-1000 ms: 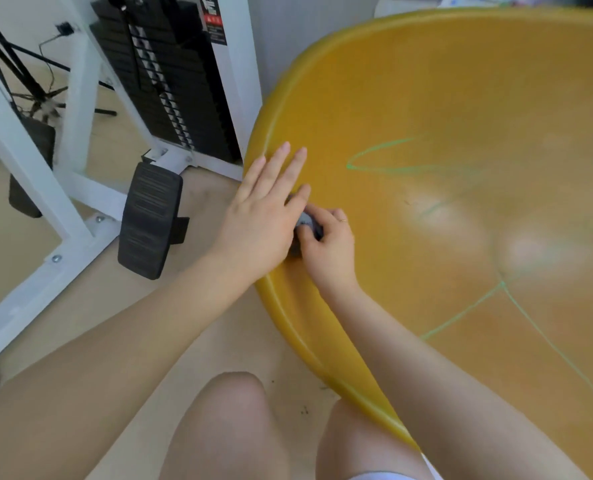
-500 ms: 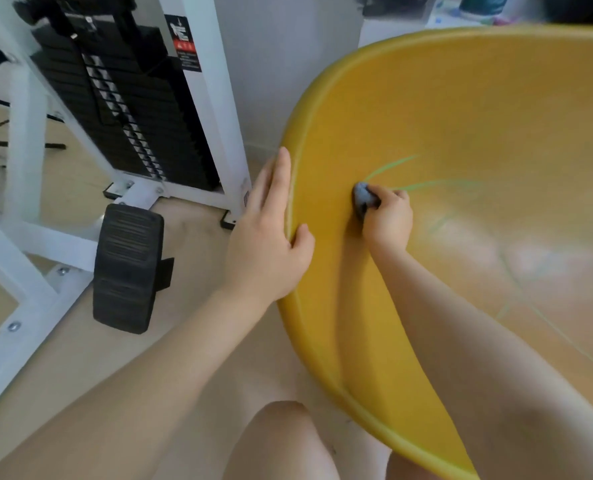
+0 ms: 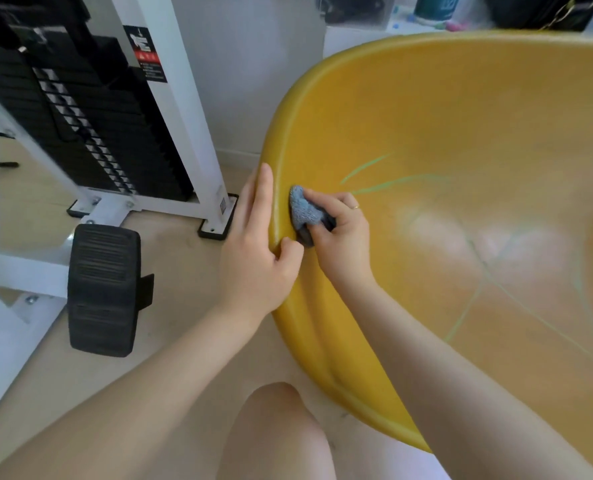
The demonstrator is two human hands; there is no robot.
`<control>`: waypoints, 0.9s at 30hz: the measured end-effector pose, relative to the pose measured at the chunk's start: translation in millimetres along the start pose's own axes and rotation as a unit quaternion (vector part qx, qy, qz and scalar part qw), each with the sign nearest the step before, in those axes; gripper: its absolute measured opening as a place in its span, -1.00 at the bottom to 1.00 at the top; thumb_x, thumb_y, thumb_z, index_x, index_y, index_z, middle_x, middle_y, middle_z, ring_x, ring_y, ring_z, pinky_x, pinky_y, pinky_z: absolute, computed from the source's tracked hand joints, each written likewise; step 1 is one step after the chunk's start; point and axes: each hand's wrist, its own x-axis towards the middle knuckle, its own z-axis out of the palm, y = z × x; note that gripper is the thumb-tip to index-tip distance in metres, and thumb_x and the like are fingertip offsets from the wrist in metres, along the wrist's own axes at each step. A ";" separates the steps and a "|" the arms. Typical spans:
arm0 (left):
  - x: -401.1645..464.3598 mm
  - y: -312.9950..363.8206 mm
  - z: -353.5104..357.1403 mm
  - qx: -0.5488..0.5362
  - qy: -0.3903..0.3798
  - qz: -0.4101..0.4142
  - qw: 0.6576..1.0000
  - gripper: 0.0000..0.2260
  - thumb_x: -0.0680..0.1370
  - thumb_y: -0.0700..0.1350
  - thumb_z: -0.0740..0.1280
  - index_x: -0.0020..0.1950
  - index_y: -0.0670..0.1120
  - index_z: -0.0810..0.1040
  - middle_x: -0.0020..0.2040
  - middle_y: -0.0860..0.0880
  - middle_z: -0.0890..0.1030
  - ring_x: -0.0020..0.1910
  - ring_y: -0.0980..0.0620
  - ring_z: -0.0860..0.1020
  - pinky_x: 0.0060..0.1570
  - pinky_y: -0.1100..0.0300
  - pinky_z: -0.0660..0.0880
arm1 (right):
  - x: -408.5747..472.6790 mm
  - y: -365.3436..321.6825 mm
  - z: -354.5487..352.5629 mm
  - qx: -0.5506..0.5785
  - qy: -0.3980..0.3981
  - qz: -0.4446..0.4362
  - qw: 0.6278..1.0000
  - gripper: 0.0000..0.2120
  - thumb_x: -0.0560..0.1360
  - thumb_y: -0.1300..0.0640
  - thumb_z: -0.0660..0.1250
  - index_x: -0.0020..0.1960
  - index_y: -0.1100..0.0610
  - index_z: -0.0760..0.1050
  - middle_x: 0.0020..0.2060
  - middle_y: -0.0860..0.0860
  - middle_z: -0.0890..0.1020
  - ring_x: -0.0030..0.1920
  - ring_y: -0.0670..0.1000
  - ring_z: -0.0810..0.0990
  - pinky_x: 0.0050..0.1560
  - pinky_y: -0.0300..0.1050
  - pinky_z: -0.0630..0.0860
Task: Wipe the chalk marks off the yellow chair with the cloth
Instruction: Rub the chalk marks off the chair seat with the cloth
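The yellow chair fills the right side of the view, a big glossy shell w/ a rounded rim, sitting on the pale floor. Left of it stands a white-framed weight machine w/ a black plate stack and a black foot pad low on the floor.

Vs half a sec ago: the right hand has slid back toward the rim, off the start of the chalk lines and onto bare yellow just inside the edge. Left hand is in much the same spot on the rim; view itself has shifted a bit.

Left hand grips the chair rim, fingers flat down the outer side, thumb hooked over onto the inner side. Right hand is clenched round the cloth, pressing it to the inner wall right beside the left thumb. A ring shows on one right finger.

Cloth: small, blue-grey, balled up, darker at the underside. Chalk marks: thin pale-green lines, two strokes just right of the cloth, more crossing lower on the seat; some look faint and smeared. A bare knee shows at bottom centre.
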 end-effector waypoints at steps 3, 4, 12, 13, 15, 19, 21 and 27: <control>-2.2 -1.6 0.3 0.007 0.004 0.002 1.000 -0.31 0.38 -0.04 0.09 0.52 -0.11 0.09 0.49 -0.13 0.22 0.31 0.33 0.10 0.14 0.73 0.01 | 23.9 14.2 4.6 -0.073 0.042 0.073 0.994 -0.62 0.43 0.39 0.23 0.18 0.13 0.55 0.00 0.13 0.52 -0.06 -0.03 0.46 -0.12 -0.43 0.29; -2.0 -1.6 0.1 0.010 0.005 0.001 1.000 -0.31 0.38 -0.04 0.09 0.52 -0.11 0.09 0.49 -0.14 0.21 0.32 0.33 0.10 0.14 0.72 0.01 | 31.9 17.7 5.0 -0.087 0.049 0.112 0.989 -0.61 0.44 0.36 0.21 0.20 0.10 0.54 0.06 0.15 0.52 -0.02 0.02 0.49 -0.12 -0.38 0.29; -3.5 3.0 3.6 -0.020 0.015 -0.032 0.999 -0.28 0.38 -0.03 0.14 0.53 -0.10 0.05 0.49 -0.07 0.22 0.40 0.14 0.19 0.20 0.58 0.11 | 16.7 -30.6 9.5 0.025 0.051 0.066 0.996 -0.58 0.40 0.41 0.23 0.17 0.10 0.56 -0.10 0.02 0.46 -0.13 -0.23 0.46 0.03 -0.36 0.41; -3.8 3.3 3.3 -0.045 0.015 -0.043 0.998 -0.28 0.39 -0.04 0.16 0.53 -0.12 0.04 0.49 -0.04 0.22 0.42 0.15 0.19 0.25 0.54 0.12 | 5.3 -34.4 6.3 0.065 0.037 0.035 0.997 -0.58 0.38 0.43 0.24 0.14 0.10 0.57 -0.13 0.00 0.45 -0.14 -0.28 0.45 0.01 -0.38 0.42; -4.1 4.3 2.2 -0.070 0.023 -0.052 0.996 -0.29 0.39 0.00 0.14 0.52 -0.17 0.06 0.47 -0.02 0.24 0.41 0.17 0.21 0.28 0.49 0.16 | -16.2 -39.4 -1.5 0.113 -0.001 -0.031 0.993 -0.57 0.36 0.45 0.25 0.11 0.07 0.56 -0.15 -0.02 0.43 -0.12 -0.27 0.44 -0.03 -0.33 0.46; -4.7 5.7 -0.7 -0.063 0.032 -0.058 0.996 -0.32 0.39 0.07 0.04 0.49 -0.18 0.17 0.42 -0.10 0.37 0.36 -0.01 0.38 0.28 0.20 0.33 | -15.3 -36.5 -3.4 0.094 -0.027 -0.103 0.990 -0.54 0.34 0.44 0.26 0.10 0.01 0.54 -0.16 -0.07 0.40 -0.15 -0.25 0.44 -0.15 -0.42 0.42; -6.8 6.9 -2.1 -0.061 0.026 -0.057 0.996 -0.34 0.43 0.09 0.03 0.50 -0.14 0.14 0.28 0.02 0.49 0.17 0.04 0.50 0.13 0.12 0.45 | 8.6 -25.2 0.0 0.082 -0.004 -0.094 0.992 -0.56 0.35 0.44 0.26 0.10 0.04 0.55 -0.18 -0.09 0.40 -0.21 -0.20 0.45 -0.20 -0.37 0.45; -7.4 2.5 2.8 -0.015 0.014 -0.085 0.996 -0.38 0.47 0.12 0.03 0.52 -0.03 0.07 0.23 -0.34 0.46 0.15 -0.34 0.46 0.10 -0.22 0.46 | 66.5 -15.2 5.1 0.083 0.041 -0.013 0.996 -0.64 0.41 0.49 0.20 0.12 0.25 0.56 -0.07 0.08 0.40 -0.22 -0.40 0.44 -0.20 -0.60 0.32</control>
